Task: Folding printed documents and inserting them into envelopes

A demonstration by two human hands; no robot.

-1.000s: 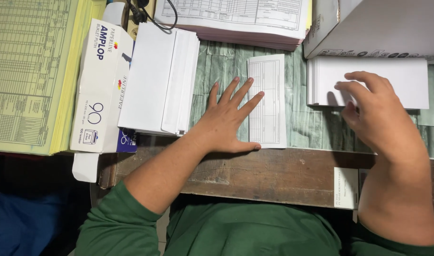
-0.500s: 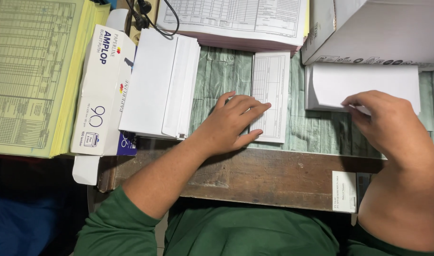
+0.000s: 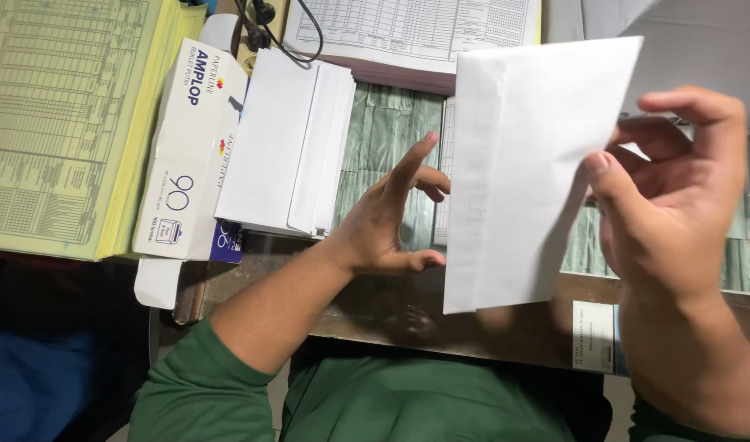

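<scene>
the right hand has lifted a white envelope off the desk, pinched at its edge, held upright; the left hand rises open-fingered beside it, empty.

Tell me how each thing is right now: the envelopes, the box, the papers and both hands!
White envelope: lifted, held upright.
Right hand: pinching the envelope's edge.
Left hand: open, holding nothing, fingers raised.
Envelope stack: lying on the envelope box.
Yellow forms: stacked flat.
</scene>
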